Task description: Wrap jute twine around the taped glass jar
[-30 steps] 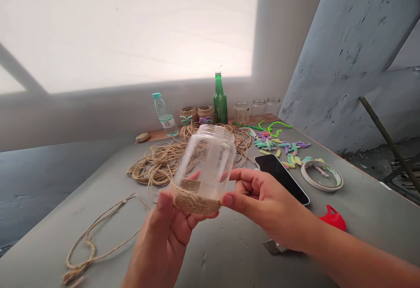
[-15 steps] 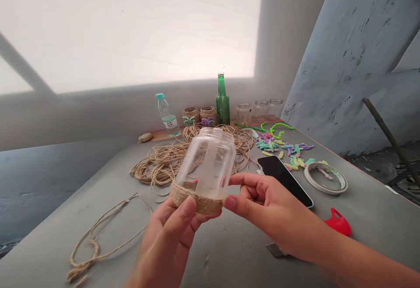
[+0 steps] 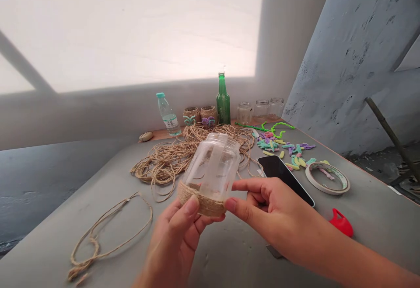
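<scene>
person's got a clear jar [image 3: 226,170] held up off the worktop [image 3: 236,253], tipped w/ mouth up & away. twine band [image 3: 201,198] circles only the bottom; glass above is bare bar a pale strip [image 3: 211,165] up the side, prob tape. left hand [image 3: 177,235] is wrapped firmly round the base, thumb on the band. right hand [image 3: 272,218] has its thumb tip at the band's right end, index out along the glass, small gap btwn them; can't tell from here if a strand's pinched in there.

step rn, imo: winding twine round the jar, early on, most of the height to go. next move calls for left hand turning the jar while right hand holds the strand taut & lays it snug above the top row.

big twine heap [image 3: 157,163] lies just beyond, mid-worktop; loose twine loop [image 3: 78,270] near the left edge. two wrapped jars [image 3: 192,115] at the far edge, maybe the pattern to match. phone [image 3: 285,172] just behind right hand, tape roll [image 3: 323,187] near the right edge.
</scene>
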The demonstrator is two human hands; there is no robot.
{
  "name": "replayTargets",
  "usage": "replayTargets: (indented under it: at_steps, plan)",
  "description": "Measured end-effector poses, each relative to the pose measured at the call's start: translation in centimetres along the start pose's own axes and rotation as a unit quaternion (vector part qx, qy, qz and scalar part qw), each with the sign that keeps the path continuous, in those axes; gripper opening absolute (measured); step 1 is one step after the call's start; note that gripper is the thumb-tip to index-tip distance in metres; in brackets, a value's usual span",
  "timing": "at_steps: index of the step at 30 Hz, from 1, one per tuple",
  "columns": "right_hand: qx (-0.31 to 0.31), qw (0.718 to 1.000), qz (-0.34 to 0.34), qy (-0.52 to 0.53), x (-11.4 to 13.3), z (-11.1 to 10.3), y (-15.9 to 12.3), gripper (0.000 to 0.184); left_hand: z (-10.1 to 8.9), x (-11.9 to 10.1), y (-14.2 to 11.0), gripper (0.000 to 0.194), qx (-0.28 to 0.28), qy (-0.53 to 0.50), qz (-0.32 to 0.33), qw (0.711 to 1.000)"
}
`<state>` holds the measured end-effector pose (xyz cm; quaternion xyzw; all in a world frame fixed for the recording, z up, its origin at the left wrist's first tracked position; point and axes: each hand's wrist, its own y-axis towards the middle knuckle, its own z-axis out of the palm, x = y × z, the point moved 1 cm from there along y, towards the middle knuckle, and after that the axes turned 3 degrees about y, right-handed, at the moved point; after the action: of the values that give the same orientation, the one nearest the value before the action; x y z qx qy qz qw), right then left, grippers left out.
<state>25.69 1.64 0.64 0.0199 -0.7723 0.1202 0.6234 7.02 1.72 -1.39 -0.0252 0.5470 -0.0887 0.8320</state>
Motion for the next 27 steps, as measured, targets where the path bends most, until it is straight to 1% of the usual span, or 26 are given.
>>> replayTargets:
  at_steps: [5, 9, 15, 17, 19, 21, 24, 27]
  plan:
    - [-0.017, 1.0, 0.01, -0.017, 0.1, 0.1, -0.1, 0.063, -0.3, 0.3, 0.2, 0.034, 0.022, 0.002, 0.016, 1.0]
    - [-0.021, 0.999, 0.001, -0.044, 0.2, 0.2, -0.4, 0.062, -0.6, 0.4, 0.2, 0.034, 0.022, 0.003, 0.02, 1.0]
    - [-0.031, 0.993, -0.049, -0.105, 0.2, 0.0, -0.5, 0.058, -0.6, 0.4, 0.2, 0.034, 0.018, 0.004, 0.031, 0.999]
    - [-0.036, 0.989, -0.064, -0.13, 0.1, -0.2, -0.4, 0.058, -0.4, 0.3, 0.3, 0.032, 0.009, 0.006, 0.034, 0.999]
    - [-0.042, 0.984, -0.082, -0.154, 0.0, -0.4, -0.4, 0.053, -0.4, 0.1, 0.4, 0.03, -0.003, 0.004, 0.036, 0.999]
    - [-0.033, 0.982, -0.099, -0.156, 0.1, -0.4, -0.4, 0.047, -0.3, -0.2, 0.6, 0.029, -0.012, -0.001, 0.041, 0.999]
    - [0.008, 0.986, -0.126, -0.113, 0.3, -0.4, -0.7, 0.051, -0.4, -0.7, 0.8, 0.032, -0.014, -0.015, 0.053, 0.998]
    - [0.043, 0.986, -0.138, -0.081, 0.7, -0.3, -0.9, 0.052, -0.4, -0.7, 0.9, 0.032, -0.017, -0.045, 0.039, 0.998]
